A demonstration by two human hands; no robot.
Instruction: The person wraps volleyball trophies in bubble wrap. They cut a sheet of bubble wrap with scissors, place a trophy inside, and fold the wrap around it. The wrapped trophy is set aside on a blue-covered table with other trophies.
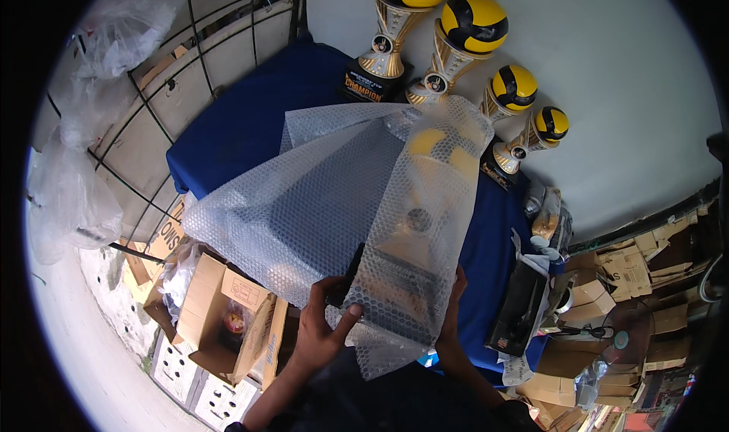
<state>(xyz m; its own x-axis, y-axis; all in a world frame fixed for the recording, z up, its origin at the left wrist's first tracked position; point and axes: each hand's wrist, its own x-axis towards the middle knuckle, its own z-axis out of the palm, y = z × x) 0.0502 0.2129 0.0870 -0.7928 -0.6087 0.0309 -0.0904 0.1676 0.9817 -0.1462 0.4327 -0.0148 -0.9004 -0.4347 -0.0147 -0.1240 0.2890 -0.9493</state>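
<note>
Between my hands lies a trophy [418,221], seen blurred through a sheet of bubble wrap [273,196]. Its yellow ball top points away from me and its dark base is toward me. The loose part of the sheet spreads out to the left over a blue cloth. My left hand [323,329] grips the base end, thumb on top of the wrap and fingers curled at the dark edge. Along the right side of the wrapped trophy, my right hand [453,318] holds it, its fingers partly hidden by the wrap.
Several trophies with yellow and black balls [474,23] stand along the wall on a table with blue cloth [228,120]. Open cardboard boxes [209,310] sit at lower left. A black box [519,310] and more cardboard [592,295] are at right. Plastic bags [83,158] hang on a wire grid.
</note>
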